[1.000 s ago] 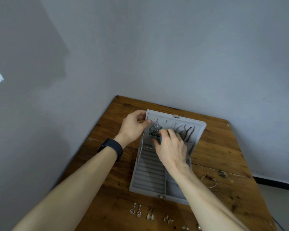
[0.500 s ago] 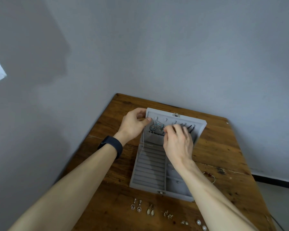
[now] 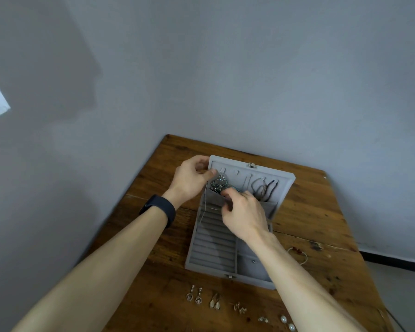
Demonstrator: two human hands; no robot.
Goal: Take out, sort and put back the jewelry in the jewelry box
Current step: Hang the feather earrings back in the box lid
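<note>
Hands both hold the silver necklace [image 3: 219,184] in the jewelry box [image 3: 213,245] lid [image 3: 273,174]. The left hand [image 3: 191,179] pinches its top at the lid's left corner. The right hand [image 3: 243,212], moved left from the lid's middle, pinches it at the pocket [image 3: 270,207]. It looks nearly put back. Some earrings [image 3: 215,303] wait on the tabletop [image 3: 309,207] before the box.

The worn brown wooden table [image 3: 321,212] stands pushed into the room's corner. On its middle rests the open grey velvet jewelry box [image 3: 211,248]. Nearer me, 5 pairs of earrings lie in a row on the wood: silver drop earrings [image 3: 194,296], pale teardrop earrings [image 3: 215,303], small studs [image 3: 240,307], a tiny pair I can barely make out [image 3: 262,319], and white pearl earrings [image 3: 287,322]. Right of the box lies a thin cord bracelet with red beads [image 3: 297,254].
</note>
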